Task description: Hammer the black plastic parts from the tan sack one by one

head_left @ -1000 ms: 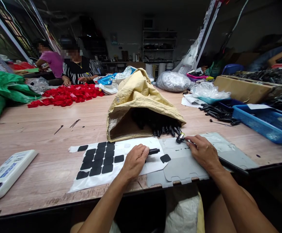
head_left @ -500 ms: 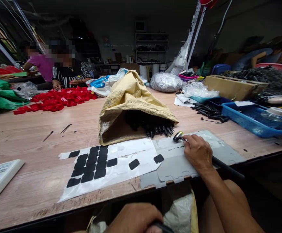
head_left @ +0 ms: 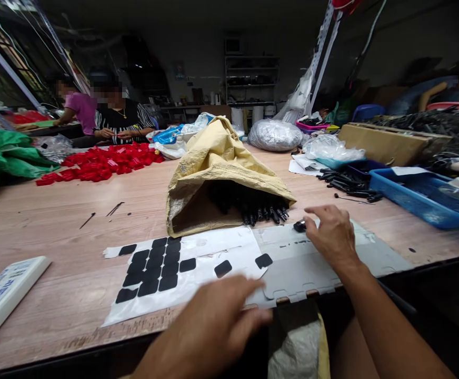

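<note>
My left hand [head_left: 213, 329] is raised over the table's near edge, fingers stretched out toward the white backing sheet [head_left: 201, 252] that carries several black rounded pads [head_left: 156, 266]; it holds nothing I can see. My right hand [head_left: 332, 234] rests on the grey plastic panel [head_left: 292, 266], fingers spread loosely, its fingertips at a small black piece [head_left: 299, 226]. Just beyond, a yellow woven sack [head_left: 221, 163] lies open on its side with several black rod-like parts [head_left: 265, 213] spilling from its mouth.
Two people sit at the far left behind a heap of red parts [head_left: 99, 160]. A green bag [head_left: 8, 152] lies at left, a white device [head_left: 4, 287] at near left. Blue trays [head_left: 422, 197], black parts [head_left: 348, 181], a cardboard box [head_left: 391, 139] and plastic bags stand at right.
My left hand dropped below the table edge with a black rod, then came back up open. My right hand released the shiny-tipped tool and now hovers spread by a small black piece.
</note>
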Demonstrator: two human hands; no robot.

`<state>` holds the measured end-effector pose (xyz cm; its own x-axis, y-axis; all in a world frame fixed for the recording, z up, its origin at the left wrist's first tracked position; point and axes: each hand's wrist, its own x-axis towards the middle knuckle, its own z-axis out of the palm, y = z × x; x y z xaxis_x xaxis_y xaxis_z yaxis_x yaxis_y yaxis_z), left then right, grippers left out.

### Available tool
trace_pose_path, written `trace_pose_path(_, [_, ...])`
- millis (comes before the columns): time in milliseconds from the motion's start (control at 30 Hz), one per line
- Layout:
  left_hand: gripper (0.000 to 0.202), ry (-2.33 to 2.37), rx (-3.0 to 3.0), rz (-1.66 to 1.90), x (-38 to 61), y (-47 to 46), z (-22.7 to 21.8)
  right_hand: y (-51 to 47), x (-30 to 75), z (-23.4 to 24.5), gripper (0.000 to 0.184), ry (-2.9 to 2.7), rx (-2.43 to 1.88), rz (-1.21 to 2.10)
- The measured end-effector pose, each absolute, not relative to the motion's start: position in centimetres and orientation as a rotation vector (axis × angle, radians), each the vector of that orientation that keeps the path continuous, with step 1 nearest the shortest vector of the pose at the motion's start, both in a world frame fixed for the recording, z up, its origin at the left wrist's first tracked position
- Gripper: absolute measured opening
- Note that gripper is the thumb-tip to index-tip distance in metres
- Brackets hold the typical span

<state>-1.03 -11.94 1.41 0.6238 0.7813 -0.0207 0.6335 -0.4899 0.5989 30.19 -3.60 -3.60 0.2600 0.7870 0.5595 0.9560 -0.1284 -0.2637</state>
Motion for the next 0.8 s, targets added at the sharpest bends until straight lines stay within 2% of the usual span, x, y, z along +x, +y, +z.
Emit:
trace_pose_path(67, [0.034, 1.225, 2.449, 0.588, 0.9, -6.8, 3.8, -0.8, 29.6, -2.3, 0.027, -1.719, -1.754, -0.320])
trace_pose_path(133, [0.032, 1.480, 2.575, 0.775, 2.3, -0.8, 4.7, 2.4, 28.8, -1.5, 0.039, -1.833, -1.637, -0.284])
trace_pose_path(200, [0.047, 1.723, 2.627, 0.757, 2.8, 5.0, 4.7, 5.6, 28.3, -1.1, 0.057, -1.907, -1.622, -0.265])
trace_pose_path(233, [0.057, 1.802, 2.624, 0.719, 2.8, 7.5, 4.5, 7.2, 28.2, -0.9, 0.061, -1.906, -1.636, -0.229])
trace_pose_path(300, [0.070, 1.887, 2.636, 0.702, 2.5, 11.7, 4.3, 10.2, 28.4, -0.7, 0.053, -1.851, -1.674, -0.106])
trace_pose_path(400, [0.078, 1.909, 2.702, 0.770, 2.1, 16.2, 4.7, 14.4, 29.1, -0.2, 0.034, -1.739, -1.742, 0.054])
trace_pose_path(567, [0.089, 1.949, 2.701, 0.701, 2.5, 21.8, 4.9, 20.6, 29.2, -0.1, 0.027, -1.578, -1.848, 0.167])
trace_pose_path(800, [0.068, 1.967, 2.614, 0.279, 0.5, 25.9, 1.6, 24.3, 28.7, -3.6, 0.016, -1.454, -1.743, 0.574])
